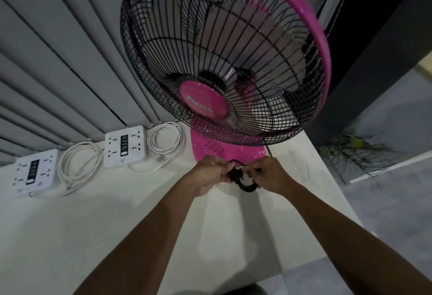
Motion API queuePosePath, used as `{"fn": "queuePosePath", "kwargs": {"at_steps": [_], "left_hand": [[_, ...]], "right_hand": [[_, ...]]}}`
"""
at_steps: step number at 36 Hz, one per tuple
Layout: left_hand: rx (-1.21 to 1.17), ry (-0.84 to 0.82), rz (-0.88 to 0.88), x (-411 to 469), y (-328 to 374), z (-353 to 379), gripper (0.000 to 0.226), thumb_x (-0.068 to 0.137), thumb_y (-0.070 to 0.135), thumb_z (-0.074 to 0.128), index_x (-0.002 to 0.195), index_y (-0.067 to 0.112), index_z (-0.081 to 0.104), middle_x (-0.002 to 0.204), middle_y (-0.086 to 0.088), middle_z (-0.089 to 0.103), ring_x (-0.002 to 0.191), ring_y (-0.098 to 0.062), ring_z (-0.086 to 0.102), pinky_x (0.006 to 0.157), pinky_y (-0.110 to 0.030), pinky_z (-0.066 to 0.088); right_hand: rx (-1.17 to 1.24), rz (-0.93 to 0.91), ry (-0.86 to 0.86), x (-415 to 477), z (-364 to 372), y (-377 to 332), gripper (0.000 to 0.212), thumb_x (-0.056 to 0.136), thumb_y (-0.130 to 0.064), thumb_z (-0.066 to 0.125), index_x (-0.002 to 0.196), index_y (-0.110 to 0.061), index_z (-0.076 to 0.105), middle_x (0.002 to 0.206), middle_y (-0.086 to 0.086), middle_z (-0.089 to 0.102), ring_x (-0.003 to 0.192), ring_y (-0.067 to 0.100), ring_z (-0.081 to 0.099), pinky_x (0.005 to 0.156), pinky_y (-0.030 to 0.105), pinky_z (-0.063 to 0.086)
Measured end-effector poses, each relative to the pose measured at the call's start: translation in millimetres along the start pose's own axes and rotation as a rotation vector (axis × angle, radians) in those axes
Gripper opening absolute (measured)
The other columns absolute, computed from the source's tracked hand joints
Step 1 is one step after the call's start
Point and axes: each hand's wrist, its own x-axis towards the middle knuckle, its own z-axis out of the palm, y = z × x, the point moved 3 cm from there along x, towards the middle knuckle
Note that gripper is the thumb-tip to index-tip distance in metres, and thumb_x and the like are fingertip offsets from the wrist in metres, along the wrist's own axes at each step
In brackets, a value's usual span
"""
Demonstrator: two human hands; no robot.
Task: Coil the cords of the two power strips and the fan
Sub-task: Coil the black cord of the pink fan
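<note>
A small bundle of black cord (243,181), the fan's own, sits just below the centre of the frame, gathered into tight loops and held between two bare hands; the left hand (211,174) grips it from the left side with fingers curled closed around the loops; the right hand (272,174) pinches the cord from the right, its fingers also closed on it; a short length of the same cord runs up and to the right toward the fan's base. Just above the hands stands the pink fan (224,60), its black wire cage and pink rim filling the upper centre, its pink base resting on a pale tabletop (93,236). To the left of the base lies a white power strip (126,146) with its white cord (166,140) already looped beside it; at the far left edge lies a second white power strip (35,170), its coiled white cord (79,166) between the two strips. Grey vertical blinds (58,60) fill the upper left; a leafy plant (355,152) sits at the right.
</note>
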Motion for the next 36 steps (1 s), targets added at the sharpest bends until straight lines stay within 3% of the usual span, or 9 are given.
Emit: {"fn": "queuePosePath", "kwargs": {"at_steps": [6, 8, 12, 16, 20, 24, 29, 33, 36], "left_hand": [[0.189, 0.393, 0.128, 3.5, -8.8, 16.5, 0.011, 0.094, 0.01, 0.062, 0.091, 0.0, 0.062, 0.084, -0.013, 0.067, 0.061, -0.018, 0.066, 0.054, -0.02, 0.054], [0.277, 0.479, 0.204, 3.1, -10.3, 21.5, 0.008, 0.092, 0.004, 0.06, 0.086, -0.002, 0.061, 0.08, -0.006, 0.064, 0.069, -0.018, 0.063, 0.067, -0.024, 0.055], [0.397, 0.603, 0.331, -0.4, -8.1, 32.7, 0.018, 0.089, 0.001, 0.057, 0.076, 0.014, 0.057, 0.066, 0.008, 0.056, 0.06, 0.004, 0.049, 0.054, 0.0, 0.035], [0.383, 0.663, 0.333, 2.6, -9.1, 37.0, 0.025, 0.09, 0.002, 0.053, 0.071, 0.018, 0.053, 0.066, 0.008, 0.055, 0.057, 0.007, 0.049, 0.055, -0.008, 0.033], [0.385, 0.73, 0.435, -2.1, -6.9, 43.9, 0.027, 0.092, 0.0, 0.049, 0.073, 0.019, 0.051, 0.07, 0.006, 0.054, 0.063, 0.0, 0.056, 0.059, -0.006, 0.038], [0.316, 0.764, 0.445, -2.6, -23.8, 49.7, 0.007, 0.096, 0.013, 0.053, 0.09, 0.01, 0.056, 0.084, -0.005, 0.063, 0.077, -0.02, 0.06, 0.07, -0.033, 0.049], [0.393, 0.764, 0.392, -2.9, -40.1, 47.9, 0.013, 0.093, 0.027, 0.061, 0.089, 0.015, 0.059, 0.083, -0.001, 0.067, 0.082, -0.021, 0.064, 0.071, -0.038, 0.052], [0.581, 0.619, 0.346, 0.0, -44.4, 40.1, 0.018, 0.083, 0.038, 0.07, 0.079, 0.023, 0.061, 0.085, 0.006, 0.068, 0.085, -0.017, 0.064, 0.072, -0.036, 0.053], [0.358, 0.485, 0.271, 0.3, -41.8, 31.6, 0.026, 0.077, 0.044, 0.076, 0.079, 0.022, 0.061, 0.088, 0.004, 0.069, 0.078, -0.014, 0.066, 0.073, -0.036, 0.056]], "right_hand": [[0.134, 0.063, -0.019, -7.8, -10.9, -9.9, 0.026, 0.094, -0.025, 0.07, 0.071, -0.018, 0.079, 0.045, -0.017, 0.064, 0.043, 0.01, 0.067, 0.049, 0.013, 0.05], [0.122, 0.068, -0.019, -8.8, -12.3, -12.3, 0.029, 0.095, -0.026, 0.069, 0.068, -0.019, 0.077, 0.042, -0.018, 0.062, 0.045, 0.012, 0.068, 0.052, 0.013, 0.05], [0.117, 0.064, 0.013, -7.9, -13.7, -12.9, 0.03, 0.095, -0.028, 0.068, 0.074, -0.011, 0.08, 0.047, -0.006, 0.066, 0.045, 0.017, 0.069, 0.058, 0.019, 0.055], [0.101, 0.033, 0.036, -8.0, -13.0, -13.0, 0.036, 0.097, -0.028, 0.066, 0.067, -0.011, 0.077, 0.052, 0.006, 0.07, 0.042, 0.014, 0.066, 0.056, 0.019, 0.053], [0.082, 0.017, 0.123, -7.7, -11.3, -15.5, 0.044, 0.096, -0.027, 0.066, 0.052, -0.028, 0.067, 0.038, -0.009, 0.057, 0.036, 0.005, 0.059, 0.046, 0.009, 0.041], [0.073, 0.025, 0.116, -5.7, -9.2, -18.9, 0.032, 0.096, -0.027, 0.066, 0.071, -0.013, 0.079, 0.05, -0.003, 0.067, 0.036, 0.005, 0.061, 0.044, 0.015, 0.05], [0.041, 0.027, 0.098, -4.2, -12.4, -22.5, 0.031, 0.097, -0.027, 0.066, 0.075, -0.009, 0.079, 0.056, 0.0, 0.072, 0.038, 0.003, 0.063, 0.049, 0.021, 0.056], [0.07, 0.047, 0.076, -4.2, -14.5, -19.2, 0.026, 0.095, -0.028, 0.069, 0.08, -0.01, 0.082, 0.064, 0.005, 0.075, 0.041, 0.003, 0.064, 0.045, 0.013, 0.05], [0.128, 0.029, 0.07, -7.8, -16.3, -18.4, 0.023, 0.094, -0.027, 0.069, 0.08, -0.014, 0.082, 0.06, -0.001, 0.072, 0.04, 0.005, 0.064, 0.046, 0.014, 0.049]]}}
